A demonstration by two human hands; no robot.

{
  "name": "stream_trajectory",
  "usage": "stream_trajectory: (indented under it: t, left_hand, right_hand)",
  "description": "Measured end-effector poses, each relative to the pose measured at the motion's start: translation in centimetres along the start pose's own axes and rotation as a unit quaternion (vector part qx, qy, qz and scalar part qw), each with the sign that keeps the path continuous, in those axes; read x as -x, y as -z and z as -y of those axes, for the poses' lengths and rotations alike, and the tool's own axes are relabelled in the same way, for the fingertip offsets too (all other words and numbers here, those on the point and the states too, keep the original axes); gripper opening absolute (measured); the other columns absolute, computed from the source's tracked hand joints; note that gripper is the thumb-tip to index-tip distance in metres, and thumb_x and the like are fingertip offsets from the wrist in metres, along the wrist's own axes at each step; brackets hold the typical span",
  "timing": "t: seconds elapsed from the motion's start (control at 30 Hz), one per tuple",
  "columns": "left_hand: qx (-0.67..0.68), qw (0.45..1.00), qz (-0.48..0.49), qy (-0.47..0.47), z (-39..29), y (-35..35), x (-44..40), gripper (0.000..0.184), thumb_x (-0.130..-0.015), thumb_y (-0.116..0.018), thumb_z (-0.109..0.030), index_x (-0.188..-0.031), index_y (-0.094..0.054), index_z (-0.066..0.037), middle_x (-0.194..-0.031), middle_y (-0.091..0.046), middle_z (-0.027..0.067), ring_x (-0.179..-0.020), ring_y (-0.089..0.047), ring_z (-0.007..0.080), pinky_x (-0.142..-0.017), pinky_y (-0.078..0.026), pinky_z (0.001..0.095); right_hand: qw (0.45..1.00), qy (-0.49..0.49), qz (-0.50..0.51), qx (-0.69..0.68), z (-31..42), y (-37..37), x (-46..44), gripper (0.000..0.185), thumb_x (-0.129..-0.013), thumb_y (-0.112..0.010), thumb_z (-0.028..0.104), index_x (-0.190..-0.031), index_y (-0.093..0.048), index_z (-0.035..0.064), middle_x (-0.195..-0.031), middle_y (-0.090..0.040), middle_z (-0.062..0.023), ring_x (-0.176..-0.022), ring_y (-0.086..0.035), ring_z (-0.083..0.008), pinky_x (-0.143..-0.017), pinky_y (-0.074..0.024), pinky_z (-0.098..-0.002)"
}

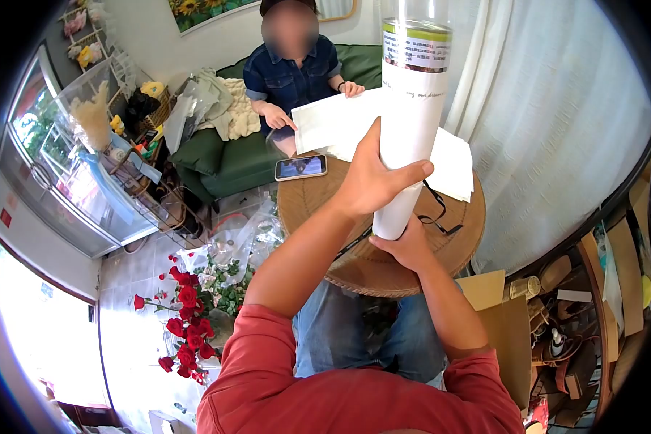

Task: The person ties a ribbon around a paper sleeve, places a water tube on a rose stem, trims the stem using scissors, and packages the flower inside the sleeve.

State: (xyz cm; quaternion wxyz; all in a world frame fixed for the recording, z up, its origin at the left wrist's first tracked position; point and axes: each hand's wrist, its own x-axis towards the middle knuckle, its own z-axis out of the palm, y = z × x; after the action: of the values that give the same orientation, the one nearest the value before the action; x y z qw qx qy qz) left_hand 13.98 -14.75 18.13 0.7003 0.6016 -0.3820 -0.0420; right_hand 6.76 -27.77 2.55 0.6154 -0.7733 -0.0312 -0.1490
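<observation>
A white cylinder (412, 108) with a printed label and a clear upper end stands nearly upright above the round wooden table (304, 210). My left hand (383, 173) is wrapped round its middle, thumb across the front. Lower down, my right hand (405, 246) holds its bottom end. A thin black strap (437, 217) hangs beside the cylinder over the tabletop. Behind it, white sheets (452, 166) lie on the table. Across from me, a person holds a large white sheet (333, 126) with both hands.
A phone (301, 168) lies at the table's left edge. The person (293, 79) sits on a green sofa (228, 170). Red roses (188, 318) stand on the floor at left. An open cardboard box (506, 340) and a crowded shelf (600, 289) are at right.
</observation>
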Motion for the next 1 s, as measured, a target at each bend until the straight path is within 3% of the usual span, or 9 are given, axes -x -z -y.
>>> stream_trajectory:
  t: [0.27, 0.47, 0.6, 0.7, 0.8, 1.0]
  left_hand:
    - [0.067, 0.996, -0.013, -0.052, 2.0, -0.2, 0.8, 0.071, -0.082, -0.085, -0.021, -0.139, -0.050, 0.001, -0.121, -0.066, 0.0130, -0.111, -0.063, 0.0222, -0.096, -0.052, 0.0398]
    - [0.070, 0.993, -0.017, -0.089, 0.4, 0.9, -0.2, 0.064, -0.085, -0.083, -0.020, -0.134, -0.050, 0.003, -0.113, -0.068, 0.0148, -0.099, -0.070, 0.0237, -0.088, -0.057, 0.0389]
    - [0.104, 0.990, -0.049, -0.083, -0.7, 1.9, -0.8, 0.060, -0.088, -0.082, -0.022, -0.130, -0.049, 0.004, -0.106, -0.069, 0.0170, -0.087, -0.073, 0.0264, -0.079, -0.061, 0.0392]
    - [0.090, 0.988, -0.066, -0.104, -2.2, 2.7, -1.2, 0.049, -0.090, -0.077, -0.016, -0.126, -0.052, 0.007, -0.102, -0.069, 0.0171, -0.083, -0.073, 0.0257, -0.074, -0.061, 0.0374]
    - [0.077, 0.987, -0.073, -0.121, -4.1, 3.0, -2.0, 0.050, -0.091, -0.074, -0.015, -0.128, -0.052, 0.010, -0.103, -0.071, 0.0196, -0.080, -0.073, 0.0263, -0.074, -0.061, 0.0376]
    - [0.029, 0.983, -0.086, -0.159, -8.0, 2.9, -4.1, 0.042, -0.091, -0.073, -0.020, -0.115, -0.054, 0.010, -0.093, -0.068, 0.0187, -0.076, -0.073, 0.0281, -0.075, -0.062, 0.0406]
  right_hand:
    - [1.000, -0.009, 0.008, 0.018, 0.2, 0.3, 0.6, 0.070, -0.073, -0.094, 0.019, -0.132, -0.060, 0.0021, -0.122, -0.072, -0.0140, -0.110, -0.069, -0.0242, -0.095, -0.0544, -0.0394]
    - [0.999, 0.030, 0.001, 0.026, 1.2, 0.2, 0.7, 0.082, -0.070, -0.096, 0.022, -0.139, -0.056, 0.0038, -0.123, -0.071, -0.0158, -0.112, -0.069, -0.0273, -0.097, -0.0540, -0.0412]
    - [0.997, -0.025, 0.013, 0.076, 2.2, 0.3, 0.9, 0.091, -0.065, -0.099, 0.030, -0.139, -0.055, 0.0024, -0.124, -0.071, -0.0178, -0.114, -0.069, -0.0297, -0.099, -0.0535, -0.0414]
    - [0.993, 0.026, 0.008, 0.114, 1.1, -0.1, 0.7, 0.090, -0.065, -0.099, 0.031, -0.138, -0.056, 0.0021, -0.124, -0.071, -0.0193, -0.114, -0.070, -0.0327, -0.100, -0.0532, -0.0426]
    - [0.983, 0.102, -0.019, 0.152, -0.4, -0.5, 0.2, 0.085, -0.064, -0.098, 0.032, -0.134, -0.060, 0.0004, -0.123, -0.071, -0.0216, -0.113, -0.070, -0.0356, -0.099, -0.0531, -0.0437]
    - [0.992, 0.098, 0.000, 0.079, 0.5, -0.5, 0.0, 0.084, -0.068, -0.095, 0.031, -0.138, -0.057, 0.0034, -0.122, -0.070, -0.0211, -0.114, -0.067, -0.0370, -0.099, -0.0513, -0.0445]
